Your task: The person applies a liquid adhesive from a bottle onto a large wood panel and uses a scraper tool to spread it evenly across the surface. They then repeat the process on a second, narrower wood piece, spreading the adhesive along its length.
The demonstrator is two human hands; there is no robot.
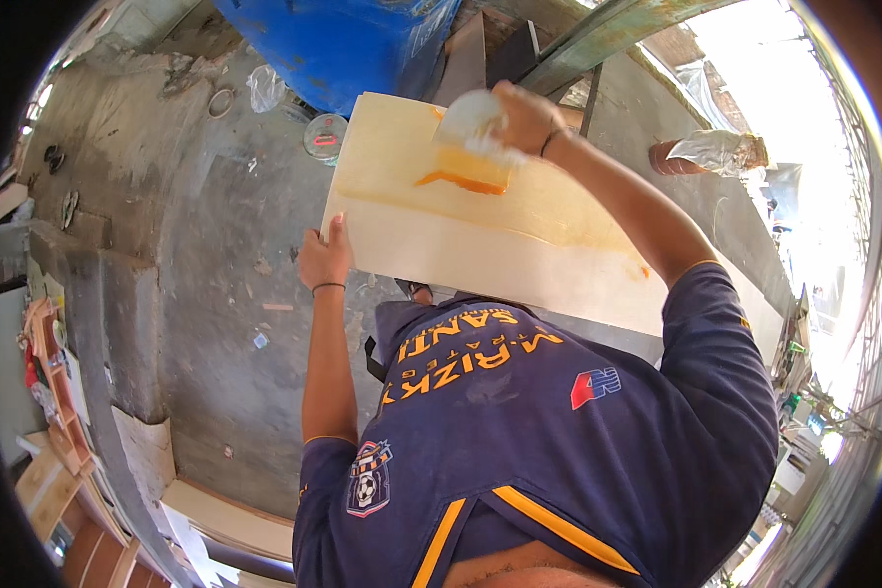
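A long cream board [412,240] lies across in front of me, running from the upper middle to the right. My left hand [325,257] grips its left edge, thumb on top and fingers curled beneath. My right hand [527,120] is closed on a pale whitish object [468,120] above the far part of the board. Motion blurs that object, so its kind is unclear. Just below it sits a streak of wet orange liquid [465,184], with a yellowish film around it. A smaller orange spot [645,272] shows farther right on the board.
Behind the board hangs a blue sheet [338,49]. A round clear-lidded container [325,135] stands on the concrete floor [225,235] off its left corner. A metal beam [617,41] crosses at upper right, near a brown plastic-covered container [681,157]. Wooden pieces [64,392] lean at far left.
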